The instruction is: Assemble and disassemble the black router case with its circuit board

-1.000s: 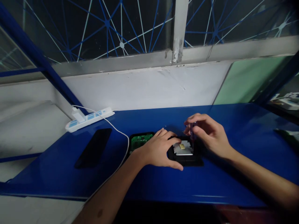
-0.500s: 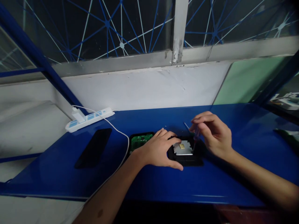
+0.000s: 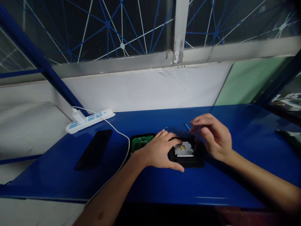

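A black casing (image 3: 191, 161) with a silver metal plate (image 3: 187, 150) lies on the blue table. My left hand (image 3: 161, 150) rests on the casing's left side, fingers spread and thumb along its near edge. In my right hand (image 3: 215, 136) is a screwdriver (image 3: 198, 133) with a clear handle, held upright, its tip at the plate's right edge. Partly covered by my left hand, an open black housing with a green circuit board (image 3: 141, 142) sits to the left. A thin rod (image 3: 187, 126) shows behind the casing.
A dark flat slab (image 3: 94, 150) lies on the left of the blue table (image 3: 164, 191). Behind it is a white power strip (image 3: 95, 117) with a plug; its white cable (image 3: 119, 132) runs under my left forearm. Blue frame posts flank the table.
The fingers of my right hand have shifted slightly around the screwdriver handle, and the hand has moved a little left. My left hand stays where it was.
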A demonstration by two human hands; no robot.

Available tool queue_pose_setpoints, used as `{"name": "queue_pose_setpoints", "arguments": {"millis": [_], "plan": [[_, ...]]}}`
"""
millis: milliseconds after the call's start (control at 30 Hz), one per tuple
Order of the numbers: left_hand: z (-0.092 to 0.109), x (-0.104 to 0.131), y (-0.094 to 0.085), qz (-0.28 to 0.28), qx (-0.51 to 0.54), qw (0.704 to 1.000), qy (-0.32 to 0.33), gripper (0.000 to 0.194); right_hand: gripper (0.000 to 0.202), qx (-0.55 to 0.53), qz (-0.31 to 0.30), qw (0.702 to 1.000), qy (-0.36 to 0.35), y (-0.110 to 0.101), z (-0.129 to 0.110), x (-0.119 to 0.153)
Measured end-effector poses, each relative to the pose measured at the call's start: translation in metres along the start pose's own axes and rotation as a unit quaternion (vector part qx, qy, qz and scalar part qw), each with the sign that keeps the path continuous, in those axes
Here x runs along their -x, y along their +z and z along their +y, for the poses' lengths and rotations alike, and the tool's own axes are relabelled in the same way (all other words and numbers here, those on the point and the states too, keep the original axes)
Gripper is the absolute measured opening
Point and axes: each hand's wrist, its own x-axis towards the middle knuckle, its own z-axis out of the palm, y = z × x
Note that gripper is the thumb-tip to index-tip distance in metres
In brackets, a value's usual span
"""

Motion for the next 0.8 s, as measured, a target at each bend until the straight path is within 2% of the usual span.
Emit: {"name": "queue_pose_setpoints", "arguments": {"millis": [100,233,433,533,667,800], "plan": [[-0.001,-0.001,0.001,-0.001,0.000,1.000,0.002,0.078,0.025,0.063,-0.009,0.998,-0.029,0.001,-0.001,-0.002],[-0.002,-0.001,0.001,0.002,0.004,1.000,0.007,0.077,0.039,0.050,0.001,0.999,0.016,0.004,-0.003,0.001],[-0.001,0.000,-0.001,-0.003,0.010,1.000,0.004,0.080,0.024,-0.019,0.130,0.987,0.090,0.005,0.004,-0.003],[0.001,0.000,-0.005,-0.007,0.017,1.000,-0.001,0.080,0.017,-0.036,0.165,0.978,0.124,0.006,0.011,-0.006],[0.001,-0.001,-0.009,-0.005,0.033,0.999,-0.008,0.062,0.012,-0.049,0.161,0.974,0.150,0.009,0.022,-0.006],[-0.006,-0.006,-0.008,0.054,0.024,0.998,-0.007,0.042,0.011,-0.058,0.139,0.973,0.173,0.013,0.030,-0.003]]}}
